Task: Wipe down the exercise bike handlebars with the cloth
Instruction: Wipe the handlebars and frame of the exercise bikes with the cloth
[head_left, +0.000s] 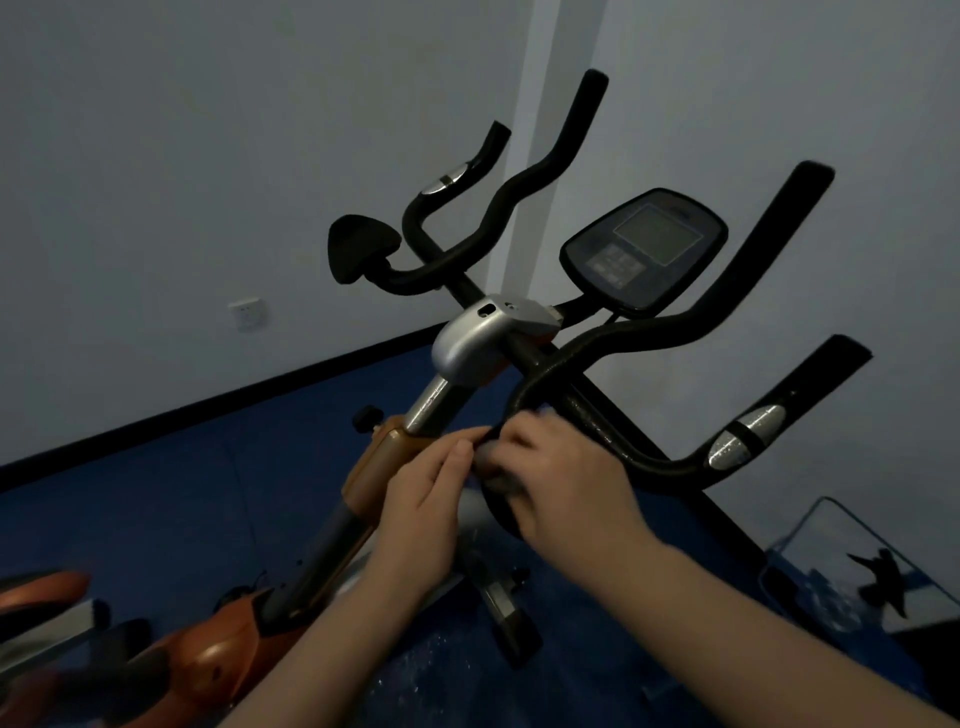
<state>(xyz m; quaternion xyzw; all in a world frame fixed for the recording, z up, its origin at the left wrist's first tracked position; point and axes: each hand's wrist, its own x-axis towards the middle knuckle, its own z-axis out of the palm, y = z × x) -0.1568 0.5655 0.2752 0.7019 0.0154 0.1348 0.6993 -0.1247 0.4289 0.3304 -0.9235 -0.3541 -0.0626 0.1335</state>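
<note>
The exercise bike's black foam handlebars (644, 332) spread across the middle of the view, with silver pulse sensors on the near right grip (748, 436) and far left grip (451, 179). A small grey cloth (493, 465) is bunched against the nearest curved section of the bar. My right hand (566, 483) wraps round that bar section with the cloth under its fingers. My left hand (426, 499) sits just left of it, its fingertips pinching the cloth's edge at the bar. Most of the cloth is hidden by my hands.
The grey console screen (647, 249) stands above the bar's centre. A silver clamp housing (483, 338) tops the stem, over the orange frame (374, 467). A padded elbow rest (358, 254) sits left. Blue floor mat, white walls, a wall socket (249, 314), and a clear bag (857, 571) lie around.
</note>
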